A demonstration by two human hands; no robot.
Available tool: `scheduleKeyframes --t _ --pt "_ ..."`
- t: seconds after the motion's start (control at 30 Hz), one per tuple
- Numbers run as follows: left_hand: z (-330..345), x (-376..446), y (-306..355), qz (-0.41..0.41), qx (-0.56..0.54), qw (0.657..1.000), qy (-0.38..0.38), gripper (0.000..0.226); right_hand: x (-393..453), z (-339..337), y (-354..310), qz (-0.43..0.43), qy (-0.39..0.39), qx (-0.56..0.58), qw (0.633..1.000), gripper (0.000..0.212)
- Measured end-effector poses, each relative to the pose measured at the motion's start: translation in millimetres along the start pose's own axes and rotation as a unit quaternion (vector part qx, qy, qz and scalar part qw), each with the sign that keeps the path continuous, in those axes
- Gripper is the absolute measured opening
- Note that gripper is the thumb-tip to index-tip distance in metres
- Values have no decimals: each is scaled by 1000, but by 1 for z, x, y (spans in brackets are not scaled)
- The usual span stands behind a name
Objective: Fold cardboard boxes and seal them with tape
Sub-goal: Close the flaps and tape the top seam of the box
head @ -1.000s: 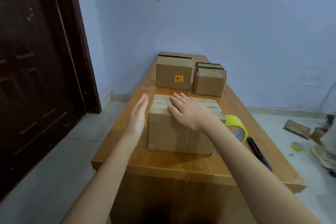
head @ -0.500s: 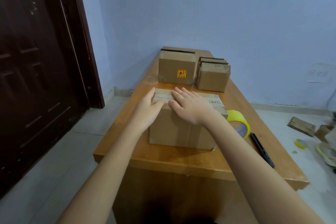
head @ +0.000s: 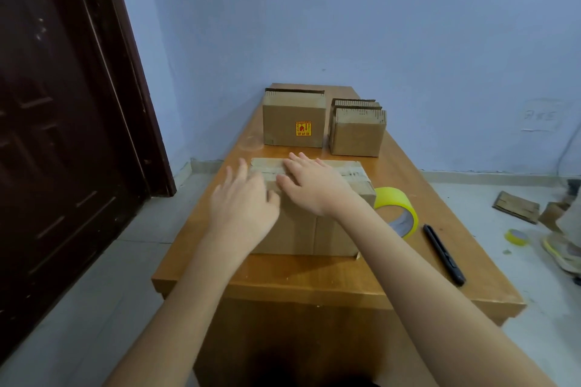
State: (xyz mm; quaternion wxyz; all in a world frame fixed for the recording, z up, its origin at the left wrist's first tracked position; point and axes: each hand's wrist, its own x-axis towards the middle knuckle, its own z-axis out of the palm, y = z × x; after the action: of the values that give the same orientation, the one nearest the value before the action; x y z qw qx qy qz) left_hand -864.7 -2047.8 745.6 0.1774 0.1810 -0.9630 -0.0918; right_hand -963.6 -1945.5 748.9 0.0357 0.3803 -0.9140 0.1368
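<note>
The box [head: 311, 223] is plain brown cardboard, closed, with a strip of clear tape [head: 352, 170] running along its top seam; a vertical join shows on its near face. It sits in the middle of the table [head: 283, 276], near the front edge.

The right hand [head: 314, 187] lies flat on the box top, fingers straight and spread over the tape, its grip wide and holding nothing. The left hand [head: 243, 203] is at the box's left top corner, fingers loose and extended, grip wide too; it seems to touch the corner, though the contact is hard to judge.

Three more boxes stand at the far end: one with an orange label [head: 294, 121] and, to its right, a pair [head: 356, 132] standing one behind the other. One yellow tape roll [head: 397, 210] stands on edge just right of the box, and one black knife [head: 443, 253] lies farther right. A second, small yellow roll [head: 515, 236] lies on the floor.
</note>
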Motion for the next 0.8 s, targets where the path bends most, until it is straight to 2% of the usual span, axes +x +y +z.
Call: scheduleKeyframes --t 0.03,0.07,0.13,0.2,0.27,0.3,0.37,0.43,0.47,0.53,0.63,0.73,0.8 --pt "-2 4 12 38 1 999 14 51 0 -1 1 -2 42 91 995 46" --pt "-2 9 23 81 -17 996 21 52 -3 -3 2 5 95 202 975 41" --pt "1 16 42 152 -65 986 8 57 -14 -11 9 37 226 374 899 38" --pt "8 22 52 205 -62 977 -12 54 -33 -22 28 77 342 399 847 35" --pt "13 29 52 233 -29 972 -28 45 -56 -30 57 132 412 353 830 29" --pt "16 33 51 240 -23 970 -35 42 -67 -31 77 179 420 312 833 25" --pt "17 41 50 237 -11 971 -40 37 -89 -27 118 290 362 193 865 19" --pt "17 49 53 225 23 974 -30 30 -110 -13 152 383 224 84 892 25" --pt "17 52 57 217 40 975 -27 28 -119 -5 162 414 161 50 895 30" --pt "16 54 69 203 52 977 -28 22 -133 11 176 438 84 4 895 40" --pt "19 52 86 207 -19 977 -54 10 -140 27 185 431 23 -32 902 43" --pt "27 47 87 228 -80 968 -75 37 -141 32 185 429 12 -36 902 27" --pt "30 49 80 240 -77 965 -76 44 -140 32 183 423 5 -32 906 20"
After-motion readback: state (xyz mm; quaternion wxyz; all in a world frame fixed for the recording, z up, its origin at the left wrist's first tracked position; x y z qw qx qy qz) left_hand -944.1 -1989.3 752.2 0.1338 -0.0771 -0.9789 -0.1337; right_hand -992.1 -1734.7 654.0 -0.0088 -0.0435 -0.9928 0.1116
